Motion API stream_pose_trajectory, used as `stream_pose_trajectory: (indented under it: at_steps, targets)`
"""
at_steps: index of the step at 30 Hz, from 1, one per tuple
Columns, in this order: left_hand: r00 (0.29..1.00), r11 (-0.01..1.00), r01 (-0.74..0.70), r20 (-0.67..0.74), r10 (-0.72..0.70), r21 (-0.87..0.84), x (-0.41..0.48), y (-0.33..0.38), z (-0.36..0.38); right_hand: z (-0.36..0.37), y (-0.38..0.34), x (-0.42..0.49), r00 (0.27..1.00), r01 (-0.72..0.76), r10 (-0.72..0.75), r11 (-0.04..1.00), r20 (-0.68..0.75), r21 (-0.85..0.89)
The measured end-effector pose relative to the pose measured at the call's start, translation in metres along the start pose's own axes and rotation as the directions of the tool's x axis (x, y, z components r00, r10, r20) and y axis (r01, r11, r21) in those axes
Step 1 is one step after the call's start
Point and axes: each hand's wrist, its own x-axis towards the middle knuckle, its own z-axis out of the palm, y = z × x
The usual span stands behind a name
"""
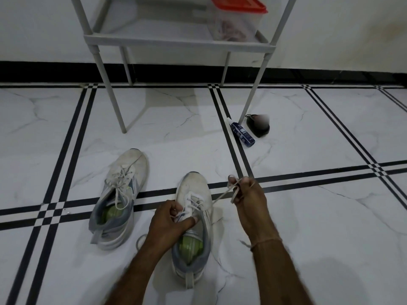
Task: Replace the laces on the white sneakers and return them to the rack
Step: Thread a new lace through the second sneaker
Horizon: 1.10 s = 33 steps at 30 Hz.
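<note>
Two white sneakers with green insoles stand on the tiled floor. The left sneaker (120,194) is laced and untouched. My left hand (169,221) grips the tongue and lace area of the right sneaker (193,219). My right hand (247,194) pinches a white lace (222,195) and holds it taut, up and to the right of that shoe. The grey rack (176,39) stands against the wall behind the shoes.
A clear box with a red lid (236,18) sits on the rack's shelf. A blue spray bottle (242,134) and a black brush (257,126) lie by the rack's right front leg (253,93). A loose lace (139,239) lies beside my left forearm.
</note>
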Motion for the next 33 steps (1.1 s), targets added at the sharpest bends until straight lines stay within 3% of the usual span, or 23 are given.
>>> stream_pose_trajectory:
  at_steps: [2, 5, 7, 10, 12, 14, 16, 18, 22, 24, 26, 31, 33]
  targets:
    - [0.999, 0.999, -0.039, -0.009, 0.039, 0.035, -0.001, 0.003, 0.000, -0.006, 0.008, -0.002, 0.991, 0.136, -0.125, 0.885, 0.054, -0.444]
    - [0.997, 0.993, -0.070, -0.014, 0.071, 0.091, 0.001, 0.008, -0.003, -0.007, 0.037, -0.012, 0.966, 0.214, -0.022, 0.634, 0.259, -0.743]
    - [0.998, 0.993, -0.065, -0.013, 0.067, 0.102, 0.002, 0.010, -0.005, -0.002, 0.051, -0.017, 0.962, 0.190, 0.037, 0.616, 0.269, -0.764]
    - [0.999, 0.995, -0.047, -0.023, 0.049, 0.090, 0.002, 0.014, -0.008, 0.000, 0.057, -0.015, 0.970, 0.198, 0.002, 0.581, 0.245, -0.790]
    - [0.999, 0.995, -0.041, -0.021, 0.043, 0.094, 0.001, 0.016, -0.011, 0.000, 0.054, -0.013, 0.981, 0.135, 0.003, 0.702, 0.192, -0.699]
    - [0.999, 0.998, -0.033, -0.001, 0.034, 0.060, 0.003, 0.016, -0.013, 0.000, 0.051, -0.015, 0.986, -0.015, 0.089, 0.887, 0.139, -0.462]
    - [0.999, 1.000, -0.027, 0.019, 0.027, 0.014, 0.004, 0.016, -0.015, 0.002, 0.052, -0.018, 0.979, -0.127, 0.170, 0.941, 0.114, -0.313]
    - [1.000, 1.000, -0.018, 0.021, 0.018, 0.002, 0.004, 0.014, -0.015, 0.000, 0.054, -0.017, 0.978, -0.149, 0.191, 0.922, 0.084, -0.358]
    - [0.999, 0.999, -0.050, -0.017, 0.050, 0.022, 0.003, 0.009, -0.010, -0.001, 0.040, -0.005, 0.998, -0.038, 0.059, 0.768, 0.011, -0.640]
    - [0.994, 0.992, -0.094, -0.042, 0.097, 0.079, 0.003, 0.011, -0.007, 0.007, 0.026, 0.002, 0.993, 0.110, -0.111, 0.659, 0.048, -0.744]
    - [0.989, 0.985, -0.132, -0.048, 0.138, 0.112, 0.002, 0.015, -0.005, 0.016, 0.021, 0.002, 0.958, 0.278, -0.230, 0.577, 0.174, -0.768]
    - [0.977, 0.978, -0.173, -0.109, 0.185, 0.118, 0.001, 0.020, -0.003, 0.032, 0.031, -0.010, 0.945, 0.328, -0.193, 0.546, 0.265, -0.771]
    - [0.974, 0.980, -0.174, -0.132, 0.186, 0.099, 0.002, 0.017, -0.004, 0.031, 0.033, -0.010, 0.971, 0.209, -0.058, 0.668, 0.231, -0.714]
